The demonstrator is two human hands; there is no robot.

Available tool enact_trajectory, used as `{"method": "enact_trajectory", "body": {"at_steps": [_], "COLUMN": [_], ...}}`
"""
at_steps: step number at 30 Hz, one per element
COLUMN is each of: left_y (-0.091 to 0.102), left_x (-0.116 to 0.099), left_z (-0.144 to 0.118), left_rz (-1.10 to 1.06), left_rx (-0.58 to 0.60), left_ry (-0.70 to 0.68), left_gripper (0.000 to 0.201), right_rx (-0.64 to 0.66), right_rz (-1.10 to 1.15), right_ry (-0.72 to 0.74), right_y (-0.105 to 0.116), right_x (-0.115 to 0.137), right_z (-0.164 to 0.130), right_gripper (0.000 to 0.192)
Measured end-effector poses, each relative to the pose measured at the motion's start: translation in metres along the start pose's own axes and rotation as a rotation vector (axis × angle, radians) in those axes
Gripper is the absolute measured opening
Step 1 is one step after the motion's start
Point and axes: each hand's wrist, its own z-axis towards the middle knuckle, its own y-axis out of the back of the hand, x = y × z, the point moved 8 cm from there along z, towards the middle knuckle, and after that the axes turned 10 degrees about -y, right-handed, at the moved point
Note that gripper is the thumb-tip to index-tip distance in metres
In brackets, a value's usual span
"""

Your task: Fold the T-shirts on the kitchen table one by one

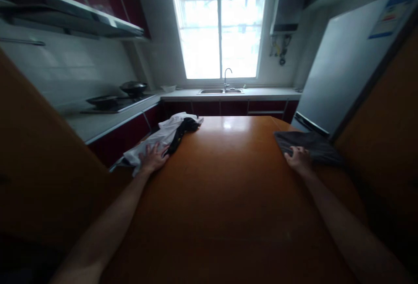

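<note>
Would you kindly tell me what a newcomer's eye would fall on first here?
The bright window at the far wall above the sink draws the eye first. Next comes the orange table, where the left hand lies on a white and black cloth at its left edge and the right hand touches a grey cloth at its right edge.

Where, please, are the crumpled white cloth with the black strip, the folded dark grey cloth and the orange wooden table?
crumpled white cloth [163,135], head view, on its white middle folds.
folded dark grey cloth [313,145], head view, on its flat top.
orange wooden table [228,175], head view, on the bare top.
</note>
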Motion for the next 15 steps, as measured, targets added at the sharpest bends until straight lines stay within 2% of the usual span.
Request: {"method": "enact_trajectory", "body": {"at_steps": [2, 4, 7, 9, 11, 13, 14, 15], "left_y": [-0.004, -0.006, 0.006, 0.023, 0.038, 0.042, 0.041, 0.039], "left_x": [0.007, 0.010, -0.004, -0.029, -0.062, -0.099, -0.117, -0.136], "left_z": [0.006, 0.011, 0.009, -0.001, -0.013, -0.022, -0.025, -0.029], "left_rz": [0.029, 0.034, 0.004, -0.008, -0.023, -0.073, -0.118, -0.179], "left_rx": [-0.037, -0.083, -0.268, -0.456, -0.592, -0.603, -0.575, -0.535], "left_ry": [-0.023, -0.008, -0.046, -0.135, -0.248, -0.374, -0.434, -0.501], "left_gripper": [0.062, 0.061, 0.059, 0.054, 0.049, 0.045, 0.044, 0.044], "right_rx": [0.078, 0.125, 0.121, 0.120, 0.124, 0.192, 0.283, 0.447], "right_rz": [-0.090, -0.108, -0.103, -0.077, -0.039, 0.039, 0.101, 0.189], "right_ry": [-0.044, -0.047, -0.039, -0.004, 0.059, 0.189, 0.296, 0.444], "right_y": [0.004, 0.009, 0.020, 0.026, 0.030, 0.029, 0.026, 0.020], "right_x": [0.001, 0.007, 0.018, 0.029, 0.047, 0.075, 0.093, 0.112], "right_z": [-0.004, -0.006, -0.007, -0.014, -0.029, -0.054, -0.071, -0.093], "right_gripper": [0.047, 0.038, 0.031, 0.031, 0.029, 0.026, 0.027, 0.030]}}
